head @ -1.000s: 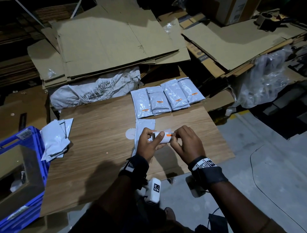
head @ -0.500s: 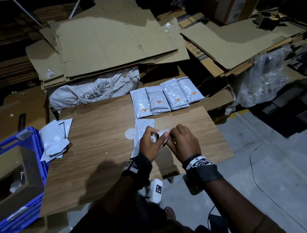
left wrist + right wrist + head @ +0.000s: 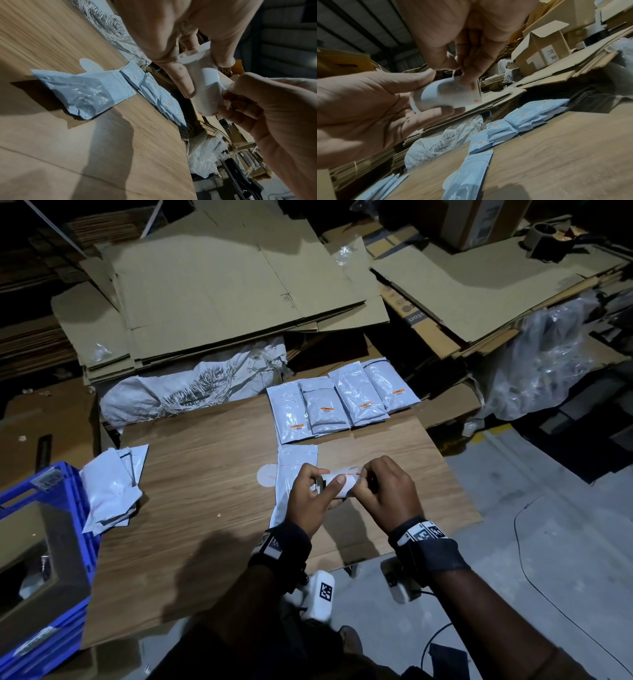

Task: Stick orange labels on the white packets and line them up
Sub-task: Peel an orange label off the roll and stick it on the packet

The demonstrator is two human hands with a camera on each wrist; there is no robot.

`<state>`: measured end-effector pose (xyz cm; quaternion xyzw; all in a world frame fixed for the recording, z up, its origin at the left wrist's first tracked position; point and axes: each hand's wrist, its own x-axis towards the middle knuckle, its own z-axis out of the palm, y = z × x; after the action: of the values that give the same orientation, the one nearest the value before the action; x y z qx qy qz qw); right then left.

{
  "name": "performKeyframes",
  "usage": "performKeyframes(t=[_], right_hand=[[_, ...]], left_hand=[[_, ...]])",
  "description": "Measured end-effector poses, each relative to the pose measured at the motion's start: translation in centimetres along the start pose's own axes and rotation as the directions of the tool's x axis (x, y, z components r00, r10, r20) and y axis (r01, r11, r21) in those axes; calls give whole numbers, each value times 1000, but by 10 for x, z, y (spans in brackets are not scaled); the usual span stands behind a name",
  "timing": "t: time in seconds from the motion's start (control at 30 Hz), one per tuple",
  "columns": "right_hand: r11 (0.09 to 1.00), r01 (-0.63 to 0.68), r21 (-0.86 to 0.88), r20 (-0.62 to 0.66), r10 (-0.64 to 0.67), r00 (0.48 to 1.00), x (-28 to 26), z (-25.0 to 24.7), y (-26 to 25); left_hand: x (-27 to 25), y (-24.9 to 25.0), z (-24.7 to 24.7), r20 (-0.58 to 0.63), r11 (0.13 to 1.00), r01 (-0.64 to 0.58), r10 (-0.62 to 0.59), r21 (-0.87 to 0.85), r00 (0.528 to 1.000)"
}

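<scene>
Four labelled packets [image 3: 342, 402] lie in a row beyond the fingertips; one unlabelled packet [image 3: 296, 465] lies flat just under the left hand [image 3: 310, 501]. Label roll [image 3: 339, 486]: left fingers curl round it, as a second ago. Right hand [image 3: 383, 494] has closed in, now pinching an orange label [image 3: 473, 86] at the roll's end. Judged: peel begun, sticking next.

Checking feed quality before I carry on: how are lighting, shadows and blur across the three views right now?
Head view: dim, corners nearly black, arms throw a hard shadow over the wooden board, yet the lined-up packets read clearly. Left wrist view: fairly sharp on the label roll, wide-angle tilt, dark shadow beside the unlabelled packet. Right wrist view: motion-blurred, worst at the edges; left hand soft.
</scene>
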<state>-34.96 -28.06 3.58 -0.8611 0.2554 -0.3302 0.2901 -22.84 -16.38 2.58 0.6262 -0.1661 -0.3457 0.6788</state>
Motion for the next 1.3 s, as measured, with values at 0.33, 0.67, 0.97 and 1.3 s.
performKeyframes(t=[0.33,0.67,0.97,1.3], right_hand=[[987,-48,154,8,47,999,-9,-2,0],[972,-184,146,-47,192,980,-11,0,19],[661,-476,581,-54,614,787,-23,-20,56],[767,-552,327,-129,615,778,-58,-57,102]], left_hand=[[2,4,3,2,1000,-10,10,29,1000],[9,-5,11,34,988,-55,51,145,998],[44,-36,19,60,891,-112,95,439,994],[73,-63,91,366,683,-298,48,667,929]])
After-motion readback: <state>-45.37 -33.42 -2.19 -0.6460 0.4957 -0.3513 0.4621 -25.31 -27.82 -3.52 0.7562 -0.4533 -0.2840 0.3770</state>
